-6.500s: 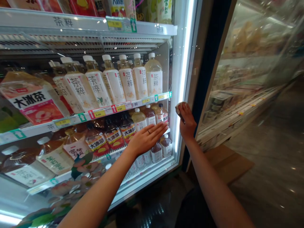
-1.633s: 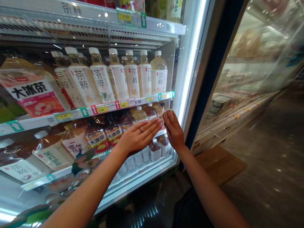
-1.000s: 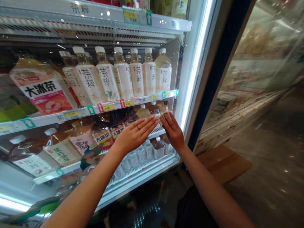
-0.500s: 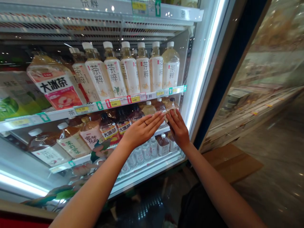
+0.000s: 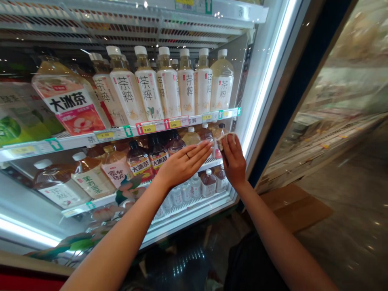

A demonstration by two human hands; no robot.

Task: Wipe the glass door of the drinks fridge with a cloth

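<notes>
My right hand [image 5: 233, 159] presses a pale, crumpled cloth [image 5: 223, 139] against the glass door near its right side; the fingers lie over the cloth and partly hide it. To the left, my left hand [image 5: 184, 161] is stretched out with straight fingers close together, a dark ring on one of them. It holds nothing and lies at or just in front of the glass; exact contact cannot be made out. A small gap separates the two hands. Behind the glass stand white-labelled tea bottles [image 5: 148, 95] on the shelf above the hands.
A large peach-labelled bottle [image 5: 71, 103] stands at the left of the same shelf. Dark bottles [image 5: 141, 163] and small clear bottles [image 5: 208, 185] fill lower shelves. The lit door frame [image 5: 266, 76] runs along the right. Flat cardboard [image 5: 297, 208] lies on the floor.
My right hand has moved right with the cloth, away from the left fingertips, which it was beside before. My left hand stays nearly in place. The view has shifted slightly.
</notes>
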